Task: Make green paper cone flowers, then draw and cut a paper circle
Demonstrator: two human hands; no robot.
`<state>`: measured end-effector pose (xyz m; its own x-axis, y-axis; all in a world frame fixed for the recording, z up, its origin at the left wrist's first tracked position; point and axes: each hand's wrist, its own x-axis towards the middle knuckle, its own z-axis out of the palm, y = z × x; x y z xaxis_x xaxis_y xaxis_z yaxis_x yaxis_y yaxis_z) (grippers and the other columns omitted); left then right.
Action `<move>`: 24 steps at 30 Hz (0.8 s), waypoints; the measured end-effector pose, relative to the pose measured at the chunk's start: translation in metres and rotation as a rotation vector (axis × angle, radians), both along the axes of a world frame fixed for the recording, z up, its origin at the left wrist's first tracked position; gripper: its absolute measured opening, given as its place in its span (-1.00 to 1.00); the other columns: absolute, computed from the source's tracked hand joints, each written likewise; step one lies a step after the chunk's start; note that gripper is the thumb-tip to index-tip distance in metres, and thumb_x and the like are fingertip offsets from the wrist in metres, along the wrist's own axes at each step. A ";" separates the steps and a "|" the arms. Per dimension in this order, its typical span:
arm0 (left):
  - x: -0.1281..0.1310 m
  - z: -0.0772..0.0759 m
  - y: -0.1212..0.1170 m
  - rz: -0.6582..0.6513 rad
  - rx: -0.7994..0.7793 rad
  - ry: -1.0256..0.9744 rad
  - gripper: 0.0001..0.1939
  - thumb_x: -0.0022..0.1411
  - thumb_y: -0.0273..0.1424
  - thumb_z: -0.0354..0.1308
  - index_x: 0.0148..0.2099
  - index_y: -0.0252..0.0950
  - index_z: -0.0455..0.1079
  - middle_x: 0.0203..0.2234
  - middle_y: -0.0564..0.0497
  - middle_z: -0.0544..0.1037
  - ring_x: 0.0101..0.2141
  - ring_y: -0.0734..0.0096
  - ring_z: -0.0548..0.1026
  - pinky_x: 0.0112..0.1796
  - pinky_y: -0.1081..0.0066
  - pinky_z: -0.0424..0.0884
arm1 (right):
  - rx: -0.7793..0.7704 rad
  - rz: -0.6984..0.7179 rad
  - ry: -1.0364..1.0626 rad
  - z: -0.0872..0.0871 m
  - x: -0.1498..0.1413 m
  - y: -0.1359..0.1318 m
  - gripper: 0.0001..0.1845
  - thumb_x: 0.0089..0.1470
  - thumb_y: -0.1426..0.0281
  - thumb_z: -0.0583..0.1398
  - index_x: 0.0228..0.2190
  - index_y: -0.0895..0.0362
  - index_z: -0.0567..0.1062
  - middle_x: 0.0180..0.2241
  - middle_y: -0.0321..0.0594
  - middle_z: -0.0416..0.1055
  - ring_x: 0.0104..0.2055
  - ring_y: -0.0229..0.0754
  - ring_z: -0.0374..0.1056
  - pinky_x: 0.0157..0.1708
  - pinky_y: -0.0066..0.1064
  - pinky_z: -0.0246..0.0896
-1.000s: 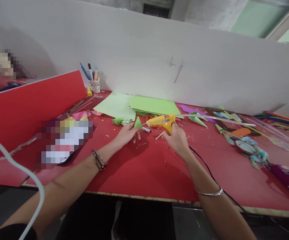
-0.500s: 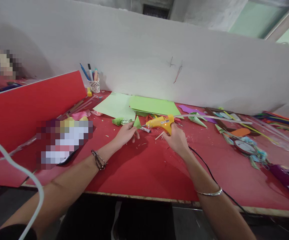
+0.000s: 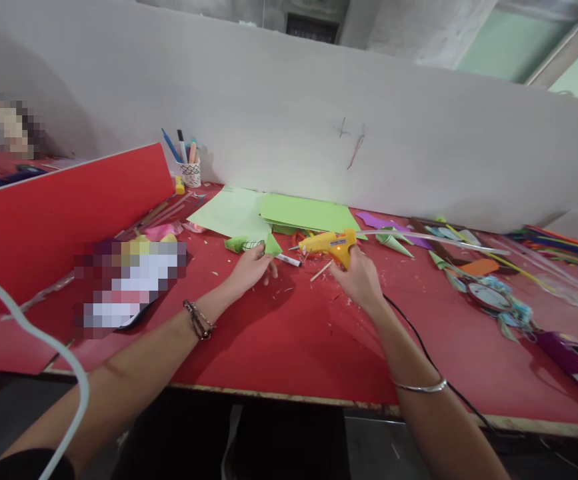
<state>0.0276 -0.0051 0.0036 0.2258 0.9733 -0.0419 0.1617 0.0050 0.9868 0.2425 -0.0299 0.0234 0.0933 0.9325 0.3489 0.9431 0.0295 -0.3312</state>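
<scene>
Marker (image 3: 291, 261) and pale strip (image 3: 321, 270) lie between the hands (image 3: 252, 271) (image 3: 361, 279).

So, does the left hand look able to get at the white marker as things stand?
Probably yes: the white marker lies near the left hand with its dark end uncovered, though the green paper in that hand may hamper a grasp.

- Left hand (image 3: 255, 269) pinches a small green paper piece (image 3: 273, 246).
- Right hand (image 3: 361, 276) grips a yellow glue gun (image 3: 327, 243), its nozzle (image 3: 295, 248) apart from the paper piece.
- A marker (image 3: 291, 261) lies on the red surface (image 3: 293, 347) between the hands.
- Green sheets (image 3: 306, 211) lie beyond.
</scene>
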 end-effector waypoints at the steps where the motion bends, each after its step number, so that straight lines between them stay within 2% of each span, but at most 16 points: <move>1: 0.001 0.001 -0.001 -0.001 -0.006 0.004 -0.94 0.14 -0.48 -0.11 -0.35 -0.28 0.17 -0.77 0.17 0.38 -0.84 0.62 0.23 -0.75 0.60 0.08 | 0.019 0.009 0.019 0.000 0.000 0.000 -0.65 -0.10 0.28 0.07 -0.25 0.19 0.28 -0.44 -0.14 0.38 -0.44 -0.15 0.29 -0.52 -0.45 0.00; 7: 0.004 0.007 -0.005 0.000 -0.057 0.003 -0.91 0.14 -0.54 -0.13 -0.34 -0.29 0.17 -0.79 0.18 0.36 -0.84 0.61 0.22 -0.75 0.61 0.10 | 0.085 0.074 0.104 -0.005 -0.003 0.001 -0.54 -0.14 0.14 0.11 -0.25 0.20 0.29 -0.45 -0.16 0.38 -0.45 -0.15 0.28 -0.49 -0.44 0.08; 12: 0.002 0.007 -0.004 0.003 -0.032 0.002 -0.91 0.15 -0.51 -0.12 -0.30 -0.29 0.19 -0.78 0.17 0.36 -0.83 0.61 0.22 -0.74 0.61 0.12 | 0.116 -0.004 0.120 -0.005 0.003 0.005 -0.48 -0.14 0.05 0.10 -0.23 0.19 0.29 -0.41 -0.11 0.39 -0.40 -0.10 0.30 -0.44 -0.39 0.10; 17: 0.001 0.004 -0.004 0.000 0.006 0.021 -0.88 0.15 -0.53 -0.14 -0.29 -0.29 0.19 -0.77 0.17 0.37 -0.83 0.62 0.23 -0.73 0.60 0.14 | 0.104 -0.241 0.127 0.000 0.028 0.011 -0.55 -0.01 0.13 -0.02 -0.17 0.19 0.29 -0.31 -0.03 0.40 -0.29 -0.04 0.32 -0.36 -0.32 0.12; 24: 0.001 0.005 -0.005 0.009 -0.003 -0.011 -0.87 0.15 -0.52 -0.12 -0.24 -0.29 0.21 -0.79 0.18 0.34 -0.81 0.60 0.23 -0.73 0.60 0.15 | -0.035 -0.632 0.132 -0.005 0.077 0.014 -0.55 -0.03 0.23 0.03 -0.10 0.17 0.25 -0.18 0.01 0.36 -0.15 0.02 0.31 -0.25 -0.21 0.17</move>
<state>0.0285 -0.0096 0.0087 0.2180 0.9750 -0.0421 0.1506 0.0090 0.9885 0.3197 -0.0157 0.0185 0.6684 0.6943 0.2668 0.7261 -0.5314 -0.4362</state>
